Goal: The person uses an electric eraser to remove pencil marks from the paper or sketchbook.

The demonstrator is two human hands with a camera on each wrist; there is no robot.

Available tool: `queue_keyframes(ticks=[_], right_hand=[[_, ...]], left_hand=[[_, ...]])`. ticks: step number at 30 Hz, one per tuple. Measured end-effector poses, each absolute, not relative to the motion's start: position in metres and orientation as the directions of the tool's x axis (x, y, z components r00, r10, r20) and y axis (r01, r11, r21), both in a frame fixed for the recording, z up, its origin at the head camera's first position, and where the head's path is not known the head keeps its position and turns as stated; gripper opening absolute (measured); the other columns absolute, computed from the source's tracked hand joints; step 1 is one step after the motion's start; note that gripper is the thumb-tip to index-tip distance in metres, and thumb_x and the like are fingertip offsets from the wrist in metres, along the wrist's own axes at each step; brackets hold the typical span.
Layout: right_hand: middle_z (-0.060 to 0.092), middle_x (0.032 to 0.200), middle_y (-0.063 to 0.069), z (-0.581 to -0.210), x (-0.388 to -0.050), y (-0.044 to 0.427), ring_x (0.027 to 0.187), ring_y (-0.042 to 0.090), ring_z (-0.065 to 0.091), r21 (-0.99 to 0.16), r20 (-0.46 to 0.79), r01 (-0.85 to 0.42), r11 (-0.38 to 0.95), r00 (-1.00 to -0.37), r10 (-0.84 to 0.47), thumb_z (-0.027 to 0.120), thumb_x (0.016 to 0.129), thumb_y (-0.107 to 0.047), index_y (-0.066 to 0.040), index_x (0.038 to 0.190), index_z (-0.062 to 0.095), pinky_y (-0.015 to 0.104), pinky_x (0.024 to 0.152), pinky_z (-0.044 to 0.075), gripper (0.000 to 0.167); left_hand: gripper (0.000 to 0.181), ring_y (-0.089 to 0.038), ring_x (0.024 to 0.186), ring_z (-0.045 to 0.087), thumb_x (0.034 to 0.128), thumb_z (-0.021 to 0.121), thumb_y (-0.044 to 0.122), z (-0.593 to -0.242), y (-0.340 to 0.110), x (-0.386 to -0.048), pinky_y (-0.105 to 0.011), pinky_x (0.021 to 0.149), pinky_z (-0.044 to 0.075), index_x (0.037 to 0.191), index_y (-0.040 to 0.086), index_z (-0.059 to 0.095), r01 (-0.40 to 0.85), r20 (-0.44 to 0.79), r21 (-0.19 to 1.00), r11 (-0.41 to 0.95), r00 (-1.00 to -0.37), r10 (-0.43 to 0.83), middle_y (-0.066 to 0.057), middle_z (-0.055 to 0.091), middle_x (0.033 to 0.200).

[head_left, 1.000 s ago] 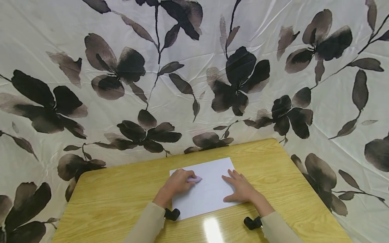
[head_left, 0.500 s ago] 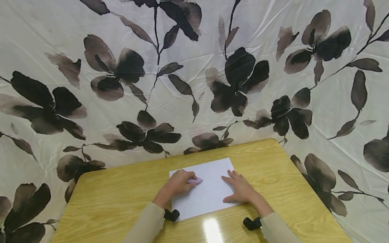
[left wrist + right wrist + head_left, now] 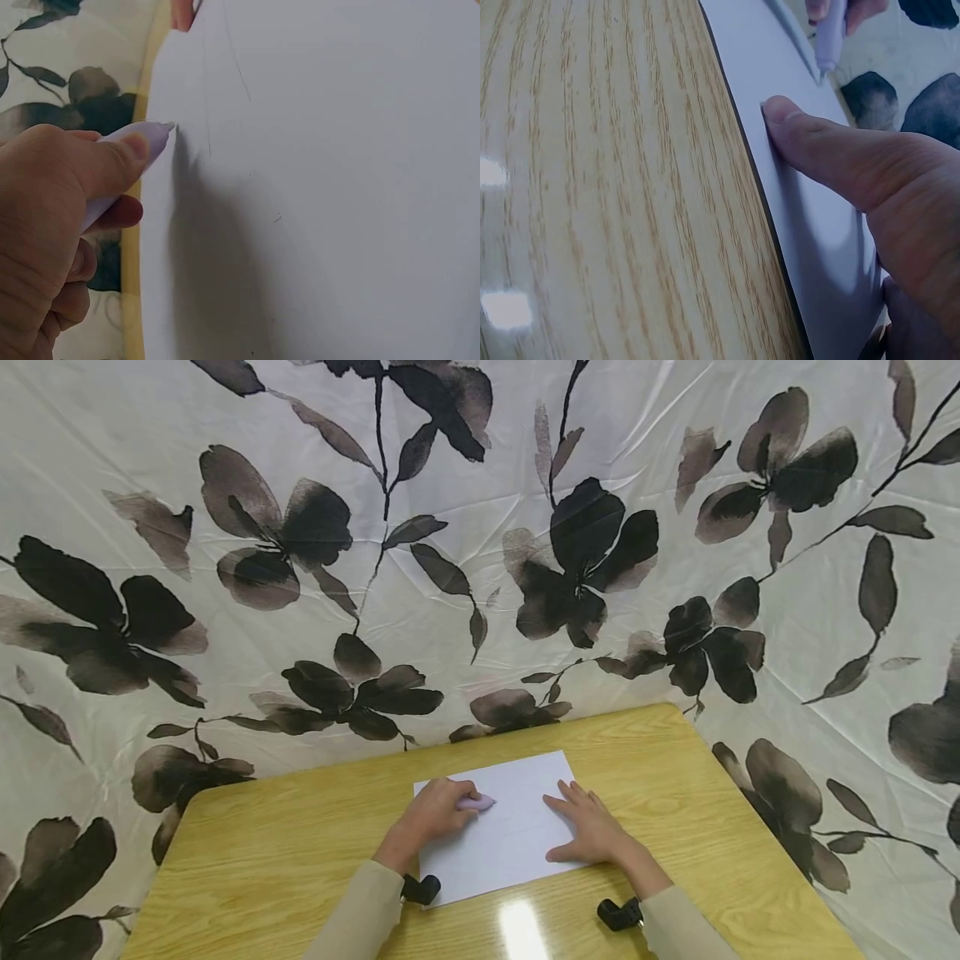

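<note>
Left hand (image 3: 435,810) pinched a lilac pen (image 3: 476,803), tip over faintly lined white paper (image 3: 498,860). Right hand (image 3: 590,827) spread on paper's right side. Beneath: glossy wood-grain table (image 3: 285,827). Beyond: creased floral cloth (image 3: 480,543).

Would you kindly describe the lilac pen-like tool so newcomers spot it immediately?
On the yellow wood-grain table lies a white sheet of paper. Over its left half, the left hand grips the tool. Unlike the flat white paper, it is lilac and tapered.
</note>
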State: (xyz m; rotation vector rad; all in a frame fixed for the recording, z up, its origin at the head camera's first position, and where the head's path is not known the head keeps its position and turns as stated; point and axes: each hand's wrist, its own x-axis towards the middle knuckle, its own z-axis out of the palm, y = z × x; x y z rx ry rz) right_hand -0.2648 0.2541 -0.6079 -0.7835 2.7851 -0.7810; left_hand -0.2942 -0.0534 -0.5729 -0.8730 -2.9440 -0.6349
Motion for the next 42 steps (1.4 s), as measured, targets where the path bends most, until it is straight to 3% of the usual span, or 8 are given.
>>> queue_keyframes(ticks=[5,11,16,23,42], right_hand=[[0.025,0.154,0.023,-0.606,-0.265,0.254,0.142,0.042,0.016,-0.522,0.007,-0.445,0.728,-0.855,-0.518,0.080,0.072,-0.052,-0.010,0.144,0.047,0.059,0.109,0.011,0.090],[0.024,0.154,0.024,-0.607,-0.266,0.254,0.142,0.042,0.016,-0.516,0.010,-0.459,0.724,-0.848,-0.531,0.079,0.073,-0.053,-0.010,0.145,0.046,0.060,0.109,0.011,0.090],[0.025,0.154,0.023,-0.608,-0.265,0.256,0.142,0.042,0.016,-0.520,0.012,-0.451,0.725,-0.853,-0.522,0.079,0.073,-0.051,-0.010,0.144,0.046,0.060,0.109,0.011,0.089],[0.025,0.154,0.024,-0.610,-0.264,0.255,0.141,0.043,0.016,-0.520,0.027,-0.470,0.713,-0.843,-0.537,0.079,0.073,-0.052,-0.009,0.144,0.046,0.060,0.109,0.011,0.089],[0.023,0.155,0.022,-0.612,-0.266,0.255,0.143,0.041,0.014,-0.533,0.024,-0.465,0.707,-0.843,-0.537,0.077,0.073,-0.055,-0.011,0.145,0.045,0.059,0.110,0.009,0.090]], left_hand=[[0.012,-0.008,0.075,0.059,0.0844,0.073,0.017,-0.572,-0.052,-0.294,-0.030,0.071,0.048,0.096,0.016,0.072,0.549,0.103,0.399,0.734,-0.823,0.559,0.002,0.071,0.091],[0.012,-0.008,0.075,0.059,0.0836,0.075,0.016,-0.573,-0.055,-0.294,-0.029,0.070,0.048,0.094,0.019,0.072,0.515,0.099,0.383,0.767,-0.848,0.520,0.004,0.071,0.090],[0.011,-0.007,0.073,0.060,0.0845,0.073,0.016,-0.575,-0.054,-0.295,-0.028,0.069,0.048,0.096,0.017,0.072,0.557,0.113,0.392,0.733,-0.819,0.562,0.003,0.071,0.090],[0.012,-0.007,0.068,0.053,0.0821,0.075,0.017,-0.574,-0.066,-0.292,-0.027,0.065,0.045,0.094,0.018,0.073,0.496,0.105,0.367,0.786,-0.862,0.495,0.005,0.071,0.088],[0.013,-0.007,0.071,0.054,0.0836,0.076,0.020,-0.578,-0.067,-0.290,-0.027,0.067,0.045,0.096,0.019,0.072,0.520,0.121,0.437,0.734,-0.842,0.525,0.005,0.070,0.092]])
